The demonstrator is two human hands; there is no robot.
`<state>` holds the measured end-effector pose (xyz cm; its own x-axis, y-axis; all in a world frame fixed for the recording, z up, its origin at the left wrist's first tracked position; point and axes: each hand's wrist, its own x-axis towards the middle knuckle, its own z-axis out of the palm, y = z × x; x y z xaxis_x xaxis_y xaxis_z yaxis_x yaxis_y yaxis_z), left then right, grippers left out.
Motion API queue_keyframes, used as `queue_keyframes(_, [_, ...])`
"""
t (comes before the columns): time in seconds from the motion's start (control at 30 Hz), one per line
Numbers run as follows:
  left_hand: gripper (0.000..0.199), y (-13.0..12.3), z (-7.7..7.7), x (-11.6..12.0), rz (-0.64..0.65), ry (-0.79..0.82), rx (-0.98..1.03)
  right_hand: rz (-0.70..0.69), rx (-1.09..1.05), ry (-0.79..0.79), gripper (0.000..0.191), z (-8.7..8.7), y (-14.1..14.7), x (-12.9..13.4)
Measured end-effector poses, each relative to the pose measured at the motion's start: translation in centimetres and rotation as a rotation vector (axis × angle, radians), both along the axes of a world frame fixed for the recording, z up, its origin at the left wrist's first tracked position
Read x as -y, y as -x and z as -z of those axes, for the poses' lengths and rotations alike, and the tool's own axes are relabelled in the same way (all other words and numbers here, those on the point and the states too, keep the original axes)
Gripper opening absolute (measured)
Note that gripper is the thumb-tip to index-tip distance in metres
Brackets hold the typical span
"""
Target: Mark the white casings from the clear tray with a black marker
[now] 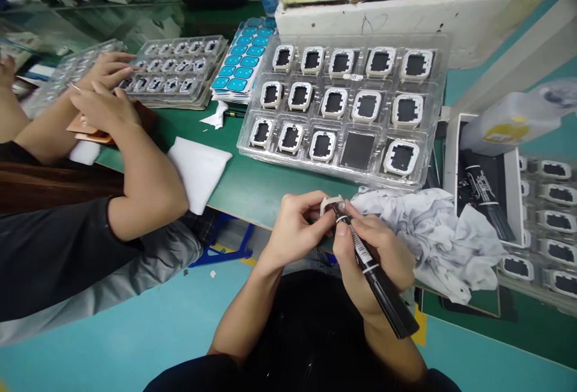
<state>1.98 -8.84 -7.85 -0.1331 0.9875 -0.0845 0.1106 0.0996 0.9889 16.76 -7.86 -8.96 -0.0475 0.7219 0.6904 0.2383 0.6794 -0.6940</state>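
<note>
While one slot lies bare, frames (334, 102) fill the tray (439, 79).

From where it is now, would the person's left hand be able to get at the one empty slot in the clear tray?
Probably yes, but not freely: the left hand is holding a small white frame. The empty slot lies open just beyond, with nothing between.

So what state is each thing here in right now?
Left hand: gripping a small white frame.
Right hand: holding a black marker, tip at the frame.
Tray: fourteen pockets filled with frames, one pocket empty.
Cloth: crumpled, stained.
Co-worker's hands: resting on another tray.
</note>
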Motion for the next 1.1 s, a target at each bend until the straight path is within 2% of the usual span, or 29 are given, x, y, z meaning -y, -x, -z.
queue_keyframes(0.17, [0.019, 0.0, -0.2, 0.0, -0.023, 0.008, 0.016, -0.041, 0.006, -0.008, 0.02, -0.1, -0.2, 0.0])
queue_keyframes(0.27, [0.016, 0.1, -0.4, -0.1, -0.022, 0.045, 0.078, -0.045, -0.044, 0.039, 0.023, -0.1, -0.2, 0.1])
queue_keyframes(0.4, [0.028, 0.4, -0.8, -0.4, -0.01, 0.117, 0.189, -0.065, -0.15, 0.065, 0.028, 0.0, -0.6, 0.3])
queue_keyframes(0.57, [0.034, 0.6, -1.1, -0.5, -0.057, 0.14, 0.27, -0.082, -0.209, 0.172, 0.009, 1.3, -2.1, 0.8])
queue_keyframes(0.7, [0.039, 0.4, -1.3, -0.5, -0.096, 0.159, 0.299, -0.053, -0.194, 0.176, 0.006, 2.2, -3.1, 1.0])
queue_keyframes(0.87, [0.043, 0.2, -1.1, -0.5, -0.132, 0.153, 0.271, -0.048, -0.172, 0.026, 0.033, 1.1, -3.7, 0.7])
queue_keyframes(1.0, [0.035, 0.3, -0.7, -0.3, -0.111, 0.069, 0.193, -0.056, -0.105, 0.12, 0.025, 0.1, -4.5, 1.2])
queue_keyframes(1.1, [0.024, 0.1, -1.1, -0.1, -0.053, -0.03, 0.086, -0.072, -0.103, 0.055, 0.039, 0.3, -5.6, 1.5])
